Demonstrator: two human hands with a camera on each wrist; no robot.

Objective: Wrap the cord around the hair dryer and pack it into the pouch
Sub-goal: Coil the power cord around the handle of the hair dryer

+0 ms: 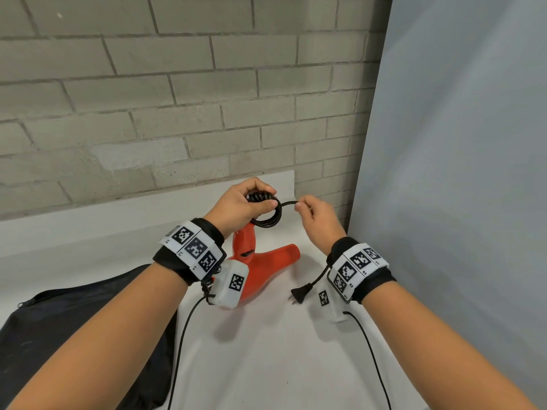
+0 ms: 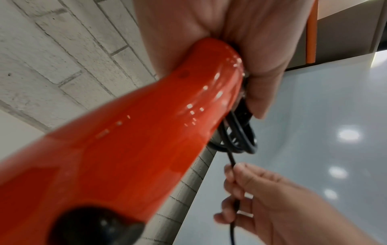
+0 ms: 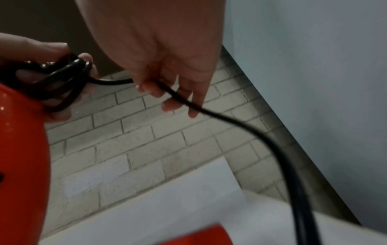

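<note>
The head view looks forward and down at the white surface (image 1: 266, 350) against a brick wall (image 1: 148, 99), while each wrist view looks up close along its own hand, both sharing the cord (image 2: 232, 159) stretched between them.

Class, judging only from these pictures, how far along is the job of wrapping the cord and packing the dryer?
Done: several cord loops gathered at the hair dryer handle end under the left hand. In hand: the right hand pinches the next stretch. Left: the plug end hangs loose, and the pouch holds nothing yet.
</note>
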